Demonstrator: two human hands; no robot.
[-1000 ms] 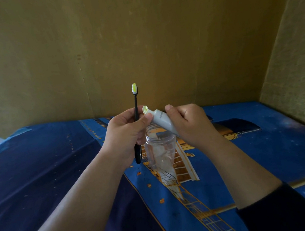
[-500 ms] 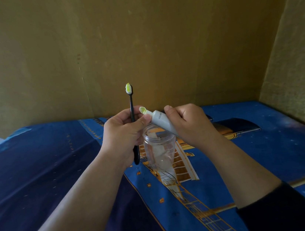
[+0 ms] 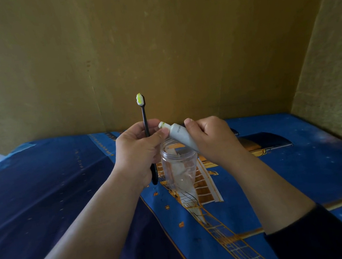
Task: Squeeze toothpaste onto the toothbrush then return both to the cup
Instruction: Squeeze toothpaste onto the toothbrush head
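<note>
The left hand (image 3: 138,149) is closed around the black toothbrush (image 3: 145,121), gripping its handle about midway so the brush stands upright. The head points up, well above the fist, and carries a dab of yellow-and-white toothpaste (image 3: 139,99) on the bristles. The lower end of the handle sticks out below the palm and hangs just left of the cup. The thumb of this hand reaches right and touches the neck of the tube near its cap.

The right hand (image 3: 210,139) is curled shut around the pale grey toothpaste tube (image 3: 180,135), with the thumb pressed on top and the fingers folded under it. The tube lies tilted, its capped nozzle pointing up and to the left toward the left hand, its back end hidden inside the fist. The nozzle tip shows a trace of yellow-green; whether the cap is fully on cannot be told.

The clear plastic cup (image 3: 180,171) stands upright on the blue cloth (image 3: 279,169), directly below and between the two hands, just near of the tube. It looks to hold nothing of the task's things; both toothbrush and tube are up in the hands above it. The cloth bears an orange printed pattern under and around the cup. A plain yellow-brown wall (image 3: 154,44) rises at the far side, and dark sleeves show at both forearms near the bottom edge.
</note>
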